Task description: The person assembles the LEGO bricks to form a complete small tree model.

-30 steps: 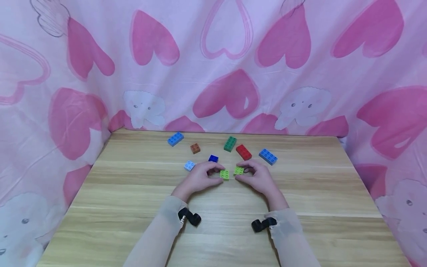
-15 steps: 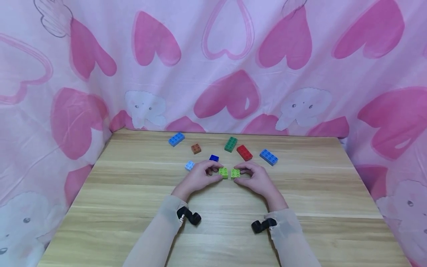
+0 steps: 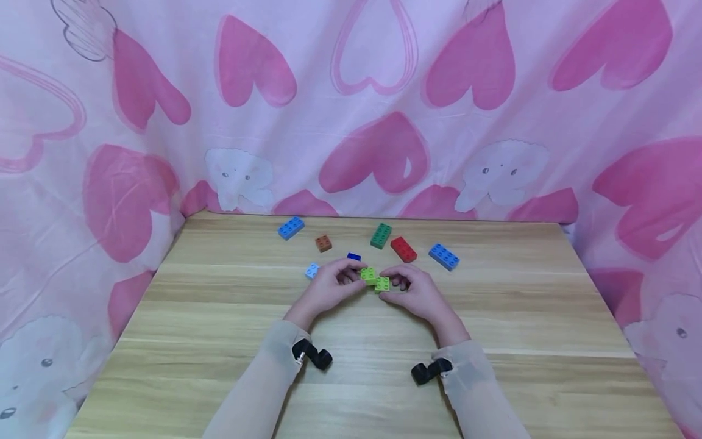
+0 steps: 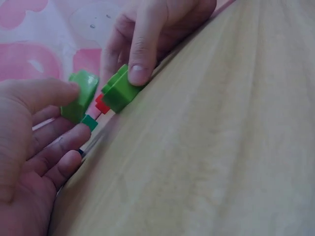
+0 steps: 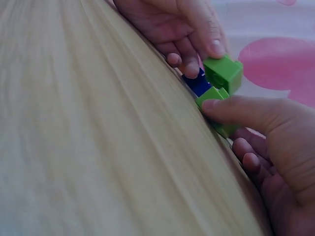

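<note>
Navy brick [image 3: 354,256] apparently behind left hand [image 3: 331,284]

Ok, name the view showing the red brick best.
The head view: the red brick lies unobstructed, studs up. The left wrist shows only part of it, behind a lime-green brick; the right wrist, none.

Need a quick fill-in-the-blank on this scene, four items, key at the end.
1. The left hand and right hand pinch two small bricks coloured light ____.
2. Between the dark green brick and the right blue brick lies a brick coloured ____.
3. The brown brick has ____ studs on top.
4. The curtain shows elephants and pink ____.

Missing words: green; red; four; hearts.
</note>
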Available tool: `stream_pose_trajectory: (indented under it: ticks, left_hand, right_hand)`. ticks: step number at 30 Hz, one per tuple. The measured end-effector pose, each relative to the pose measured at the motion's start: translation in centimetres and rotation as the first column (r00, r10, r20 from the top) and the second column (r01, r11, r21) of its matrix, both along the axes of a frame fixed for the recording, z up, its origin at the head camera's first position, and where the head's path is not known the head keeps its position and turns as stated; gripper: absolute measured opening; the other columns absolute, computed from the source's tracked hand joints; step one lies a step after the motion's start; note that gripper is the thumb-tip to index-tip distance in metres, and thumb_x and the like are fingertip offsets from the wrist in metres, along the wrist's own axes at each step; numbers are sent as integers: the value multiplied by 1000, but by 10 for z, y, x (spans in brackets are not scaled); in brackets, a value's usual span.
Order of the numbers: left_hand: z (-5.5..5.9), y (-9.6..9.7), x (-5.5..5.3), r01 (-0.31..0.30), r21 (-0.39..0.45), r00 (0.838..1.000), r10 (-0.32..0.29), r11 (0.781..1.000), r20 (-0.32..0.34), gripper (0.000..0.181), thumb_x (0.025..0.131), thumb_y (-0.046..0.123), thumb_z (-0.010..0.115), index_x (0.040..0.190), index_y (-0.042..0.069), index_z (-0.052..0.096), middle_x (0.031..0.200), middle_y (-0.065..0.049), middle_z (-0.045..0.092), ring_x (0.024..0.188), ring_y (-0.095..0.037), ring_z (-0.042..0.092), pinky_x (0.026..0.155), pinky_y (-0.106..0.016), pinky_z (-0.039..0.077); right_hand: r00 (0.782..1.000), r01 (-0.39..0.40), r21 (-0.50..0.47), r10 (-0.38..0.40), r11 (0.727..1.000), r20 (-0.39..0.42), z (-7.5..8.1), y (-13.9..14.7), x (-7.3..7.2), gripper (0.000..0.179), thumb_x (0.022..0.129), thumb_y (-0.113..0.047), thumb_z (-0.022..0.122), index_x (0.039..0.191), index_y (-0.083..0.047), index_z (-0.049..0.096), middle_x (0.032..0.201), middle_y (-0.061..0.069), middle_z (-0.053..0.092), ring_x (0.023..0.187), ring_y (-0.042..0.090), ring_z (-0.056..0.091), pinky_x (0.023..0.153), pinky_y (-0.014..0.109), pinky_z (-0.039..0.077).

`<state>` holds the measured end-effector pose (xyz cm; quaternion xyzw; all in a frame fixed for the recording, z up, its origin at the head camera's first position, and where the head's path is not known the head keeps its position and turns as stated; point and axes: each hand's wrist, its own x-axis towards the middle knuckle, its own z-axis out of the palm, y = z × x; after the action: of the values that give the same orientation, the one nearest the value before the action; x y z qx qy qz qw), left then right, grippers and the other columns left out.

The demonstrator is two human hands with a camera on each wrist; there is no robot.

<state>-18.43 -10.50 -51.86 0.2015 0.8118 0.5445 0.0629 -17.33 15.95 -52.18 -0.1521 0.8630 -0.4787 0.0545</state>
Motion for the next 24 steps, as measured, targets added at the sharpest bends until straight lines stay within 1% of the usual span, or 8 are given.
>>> stream_pose_trajectory:
  ticks: [4,7,11,15,18,21,24]
  left_hand:
    - [0,2,2,38,21,999,-38,999,0,35,101,20,81,135,20,74,109,0,76,97,-17,69,83,-31,57]
    - [1,3,2,53,24,999,-53,998,1,35,102,21,80,137,21,74,110,-1,76,96,-18,69,83,-32,56]
    - [1,6,2,48,-2,999,-48,999,-12,36,101,22,82,136,22,74,108,1,75,95,-17,68,83,-32,56]
    - [1,10,1,47,-46,997,-49,998,-53,37,100,24,83,136,22,74,108,1,75,96,-15,68,84,-32,56]
    - [0,13,1,44,-68,996,-49,997,-80,37,100,23,83,136,21,73,109,-1,74,97,-15,69,86,-32,57]
    - [0,14,2,37,-76,994,-44,996,-95,37,100,21,83,135,20,73,108,-2,74,98,-16,69,86,-32,56]
    - [0,14,3,35,-77,994,-42,996,-100,36,100,21,83,135,20,73,107,1,73,97,-16,69,86,-31,56]
  right_hand:
    - [999,9,-11,-9,1000,34,2,-4,0,46,89,-20,94,132,-19,76,109,-2,71,96,19,65,85,33,56]
    - [999,-3,-24,4,1000,46,4,-8,-1,49,89,-18,94,134,-14,74,111,-1,74,98,18,69,89,33,60]
    - [999,-7,-32,8,999,31,4,-11,-2,48,89,-15,94,133,-10,73,113,2,74,99,18,71,91,32,61]
    - [1000,8,-23,-8,1000,10,4,-12,-3,45,88,-13,95,128,-9,75,114,3,73,99,18,71,91,32,61]
    - [1000,11,-9,-11,1000,3,3,-12,-4,45,87,-13,95,128,-9,75,115,3,72,99,18,70,91,32,61]
    - [1000,14,1,-14,1000,6,1,-12,-5,46,88,-14,95,129,-10,75,114,2,73,98,18,70,91,32,60]
    - [1000,20,1,-20,1000,12,0,-12,-5,46,88,-14,95,129,-11,75,112,2,73,98,18,69,90,33,60]
